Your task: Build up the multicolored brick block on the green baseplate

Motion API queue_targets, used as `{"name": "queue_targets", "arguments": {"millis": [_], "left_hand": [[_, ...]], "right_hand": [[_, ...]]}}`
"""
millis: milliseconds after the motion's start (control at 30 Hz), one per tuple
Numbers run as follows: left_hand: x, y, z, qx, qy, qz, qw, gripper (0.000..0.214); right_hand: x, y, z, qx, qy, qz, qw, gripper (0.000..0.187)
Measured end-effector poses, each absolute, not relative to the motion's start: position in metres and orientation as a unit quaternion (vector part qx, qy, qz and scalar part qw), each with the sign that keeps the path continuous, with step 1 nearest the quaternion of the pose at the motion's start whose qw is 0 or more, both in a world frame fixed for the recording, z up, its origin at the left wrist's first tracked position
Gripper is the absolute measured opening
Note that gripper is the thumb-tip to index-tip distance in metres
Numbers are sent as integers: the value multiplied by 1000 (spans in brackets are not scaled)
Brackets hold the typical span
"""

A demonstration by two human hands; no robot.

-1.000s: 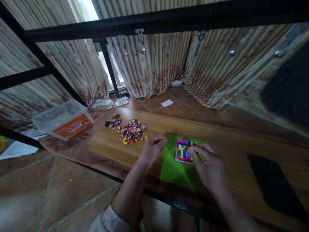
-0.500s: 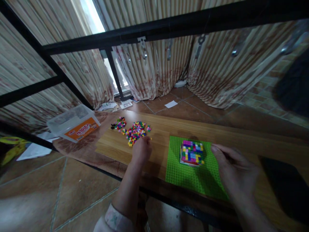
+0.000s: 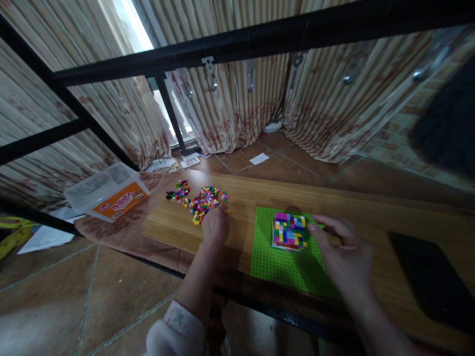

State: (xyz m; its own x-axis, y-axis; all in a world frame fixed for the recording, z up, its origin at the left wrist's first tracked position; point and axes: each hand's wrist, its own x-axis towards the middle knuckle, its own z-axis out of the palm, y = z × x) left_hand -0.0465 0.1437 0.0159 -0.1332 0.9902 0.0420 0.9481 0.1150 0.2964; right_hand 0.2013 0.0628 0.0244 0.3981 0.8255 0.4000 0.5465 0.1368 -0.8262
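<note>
My left hand (image 3: 216, 225) is at the near right edge of a pile of small colourful toy bricks (image 3: 202, 202), its fingers curled in and their tips hidden. A bright green studded baseplate (image 3: 267, 262) lies to the right. On it stands a square block built from many-coloured bricks (image 3: 289, 231). My right hand (image 3: 345, 252) hovers over the plate's right side, thumb and forefinger brought together close beside the block's right edge. Whatever sits between those fingertips is too small to make out.
A clear plastic tub (image 3: 107, 193) with an orange label stands at the left end of the wooden board (image 3: 237, 198). A dark phone-like slab (image 3: 430, 277) lies at the right. A black metal bar (image 3: 222, 54) crosses above, before striped curtains (image 3: 230, 109).
My right hand has moved left, bringing its fingertips up to the block's right side. My left hand stays at the brick pile. The whole view has shifted slightly.
</note>
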Motion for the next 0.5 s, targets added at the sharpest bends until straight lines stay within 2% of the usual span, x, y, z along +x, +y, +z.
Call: {"name": "queue_targets", "arguments": {"millis": [200, 500], "left_hand": [[-42, 145, 14, 659, 743, 95, 66, 29], [-37, 141, 21, 657, 746, 81, 74, 28]], "right_hand": [[196, 68, 16, -648, -561, 136, 497, 52], [192, 74, 4, -649, -540, 234, 482, 61]]}}
